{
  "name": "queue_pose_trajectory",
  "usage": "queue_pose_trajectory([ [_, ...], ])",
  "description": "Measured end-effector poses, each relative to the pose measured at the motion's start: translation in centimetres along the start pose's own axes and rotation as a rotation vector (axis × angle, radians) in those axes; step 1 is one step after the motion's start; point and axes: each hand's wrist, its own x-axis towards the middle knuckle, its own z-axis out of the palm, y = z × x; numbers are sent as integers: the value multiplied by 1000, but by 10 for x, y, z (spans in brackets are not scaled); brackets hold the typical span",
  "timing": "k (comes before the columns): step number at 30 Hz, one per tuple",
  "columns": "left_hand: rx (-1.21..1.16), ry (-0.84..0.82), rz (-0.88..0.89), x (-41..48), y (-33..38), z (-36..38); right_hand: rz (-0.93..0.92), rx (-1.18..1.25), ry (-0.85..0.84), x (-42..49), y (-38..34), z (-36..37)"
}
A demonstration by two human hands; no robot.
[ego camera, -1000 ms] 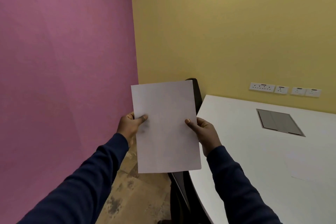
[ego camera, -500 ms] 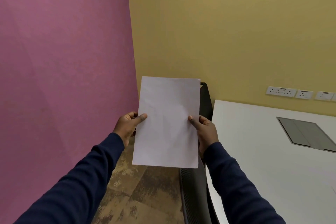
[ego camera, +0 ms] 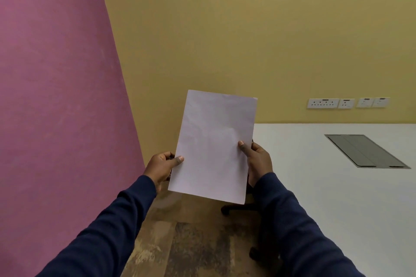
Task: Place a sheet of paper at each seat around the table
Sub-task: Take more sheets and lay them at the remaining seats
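- I watched both hands, left hand (ego camera: 162,167) and right hand (ego camera: 257,160), pinching the white paper sheet (ego camera: 213,146) by its sides.
- No paper showed on the white rectangular table (ego camera: 337,198); I judged this seat unserved.

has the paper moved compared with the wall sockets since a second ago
Yes. The paper, held by both hands, now reaches up level with the wall sockets; earlier its top sat lower.

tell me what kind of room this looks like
Probably an office meeting room. A large white table has a grey cable hatch set flush in its top, a row of wall sockets runs along the yellow wall, and the wheeled base of an office chair shows beside the table.
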Motion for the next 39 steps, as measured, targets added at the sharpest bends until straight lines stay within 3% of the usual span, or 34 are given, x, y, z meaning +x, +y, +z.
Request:
queue_pose_trajectory([
  [11, 84, -116, 33, 194, 18, 63, -58, -125, 154, 130, 0, -15],
  [19, 227, -248, 69, 348, 48, 187, 0, -198, 314, 257, 2, -87],
  [26, 346, -411, 110, 437, 60, 301, 83, -212, 526, 313, 8, -157],
  [31, 506, -539, 194, 497, 55, 383, 136, -209, 661, 346, 17, -200],
  [39, 658, -712, 179, 595, 13, 505, 240, -253, 846, 428, 48, -255],
])
